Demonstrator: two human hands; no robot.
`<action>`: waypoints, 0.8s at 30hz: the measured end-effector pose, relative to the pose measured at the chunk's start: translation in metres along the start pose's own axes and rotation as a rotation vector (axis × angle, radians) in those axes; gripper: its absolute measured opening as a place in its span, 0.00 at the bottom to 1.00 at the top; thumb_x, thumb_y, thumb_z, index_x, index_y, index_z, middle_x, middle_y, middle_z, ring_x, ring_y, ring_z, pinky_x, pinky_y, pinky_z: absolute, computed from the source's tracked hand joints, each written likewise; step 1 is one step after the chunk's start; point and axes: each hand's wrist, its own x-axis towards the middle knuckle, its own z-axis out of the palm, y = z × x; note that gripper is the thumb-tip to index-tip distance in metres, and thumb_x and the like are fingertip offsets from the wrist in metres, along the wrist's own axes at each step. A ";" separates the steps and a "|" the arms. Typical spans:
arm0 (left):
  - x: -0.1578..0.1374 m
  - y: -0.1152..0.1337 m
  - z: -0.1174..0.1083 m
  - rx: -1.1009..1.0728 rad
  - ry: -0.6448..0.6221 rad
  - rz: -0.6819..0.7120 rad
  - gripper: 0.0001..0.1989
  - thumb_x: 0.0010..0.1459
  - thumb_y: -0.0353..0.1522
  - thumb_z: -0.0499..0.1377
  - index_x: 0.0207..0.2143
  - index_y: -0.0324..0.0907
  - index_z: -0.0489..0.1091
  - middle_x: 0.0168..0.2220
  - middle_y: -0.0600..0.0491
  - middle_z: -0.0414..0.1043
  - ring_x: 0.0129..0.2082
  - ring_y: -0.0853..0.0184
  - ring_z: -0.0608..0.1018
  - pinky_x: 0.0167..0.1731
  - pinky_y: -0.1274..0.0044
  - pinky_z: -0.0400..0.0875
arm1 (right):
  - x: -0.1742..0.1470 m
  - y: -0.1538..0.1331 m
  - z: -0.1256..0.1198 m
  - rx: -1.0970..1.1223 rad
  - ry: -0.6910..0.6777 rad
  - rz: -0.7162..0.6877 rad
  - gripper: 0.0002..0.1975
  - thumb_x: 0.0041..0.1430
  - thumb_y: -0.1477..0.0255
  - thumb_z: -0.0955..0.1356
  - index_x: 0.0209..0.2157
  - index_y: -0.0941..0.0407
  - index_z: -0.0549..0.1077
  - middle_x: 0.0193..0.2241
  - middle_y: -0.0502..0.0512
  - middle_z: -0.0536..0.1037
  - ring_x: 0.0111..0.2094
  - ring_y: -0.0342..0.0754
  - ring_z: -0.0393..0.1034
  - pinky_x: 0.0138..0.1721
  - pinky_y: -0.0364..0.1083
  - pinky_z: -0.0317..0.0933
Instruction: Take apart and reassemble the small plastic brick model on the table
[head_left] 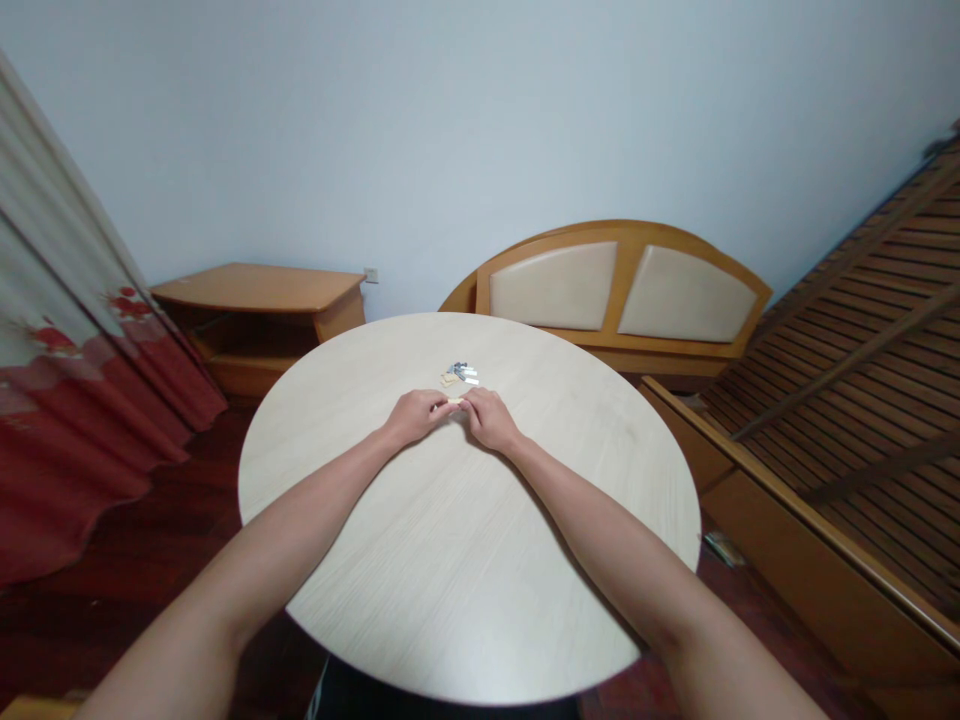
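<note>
Both my hands meet above the middle of the table, pinching a small pale yellow strip (454,401) between them. Its left end is in the closed fingers of my left hand (415,415). My right hand (489,417) grips the other end, thumb and fingers pressed together. What exactly the strip is, I cannot make out at this size. Just beyond my fingertips lies a little pile of flat narrow pieces (471,380), some white and grey, with several pale yellow ones (448,380) on its left side.
The round pale wooden table (465,560) carries the pile and my hands. Behind it on the right stands a headboard (622,240) with cream panels, on the left a low wooden cabinet (262,285). A red and white curtain (82,420) hangs left; wooden slats (862,380) lean right.
</note>
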 end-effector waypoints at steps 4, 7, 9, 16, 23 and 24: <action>0.000 0.000 0.000 0.003 -0.003 -0.008 0.22 0.68 0.45 0.55 0.31 0.40 0.79 0.30 0.49 0.79 0.29 0.67 0.73 0.30 0.76 0.58 | 0.000 -0.001 -0.001 -0.002 -0.012 0.005 0.19 0.74 0.68 0.57 0.36 0.57 0.75 0.35 0.58 0.77 0.39 0.51 0.67 0.41 0.47 0.54; 0.000 0.002 -0.001 0.000 0.000 -0.009 0.22 0.68 0.46 0.54 0.31 0.40 0.79 0.30 0.49 0.78 0.28 0.67 0.73 0.30 0.76 0.58 | 0.000 -0.001 -0.002 0.001 -0.016 0.007 0.19 0.74 0.69 0.57 0.36 0.57 0.75 0.35 0.58 0.78 0.39 0.51 0.67 0.42 0.47 0.55; -0.001 0.002 -0.001 0.001 0.000 -0.006 0.23 0.68 0.47 0.54 0.30 0.40 0.78 0.30 0.49 0.78 0.28 0.67 0.73 0.30 0.76 0.58 | 0.000 -0.002 -0.002 0.003 -0.013 0.007 0.18 0.74 0.69 0.57 0.37 0.57 0.75 0.36 0.59 0.78 0.40 0.51 0.68 0.43 0.47 0.55; -0.001 0.000 -0.001 0.007 0.005 0.008 0.25 0.68 0.49 0.53 0.30 0.41 0.78 0.29 0.50 0.78 0.27 0.67 0.73 0.29 0.76 0.58 | 0.000 -0.002 -0.003 0.029 -0.006 0.011 0.16 0.73 0.69 0.59 0.38 0.57 0.76 0.37 0.59 0.79 0.41 0.52 0.69 0.44 0.48 0.56; -0.002 -0.003 0.000 0.011 0.006 0.010 0.24 0.67 0.48 0.54 0.31 0.41 0.79 0.29 0.50 0.78 0.27 0.67 0.73 0.30 0.76 0.58 | 0.000 -0.002 -0.003 0.023 -0.009 0.019 0.15 0.72 0.70 0.60 0.39 0.57 0.77 0.38 0.59 0.79 0.41 0.52 0.69 0.44 0.48 0.57; -0.002 -0.003 0.000 0.009 0.006 0.012 0.24 0.67 0.48 0.54 0.31 0.41 0.79 0.29 0.50 0.78 0.28 0.67 0.73 0.30 0.76 0.59 | 0.000 -0.002 -0.003 0.019 -0.010 0.021 0.15 0.72 0.70 0.60 0.39 0.57 0.77 0.38 0.59 0.79 0.42 0.52 0.69 0.44 0.48 0.57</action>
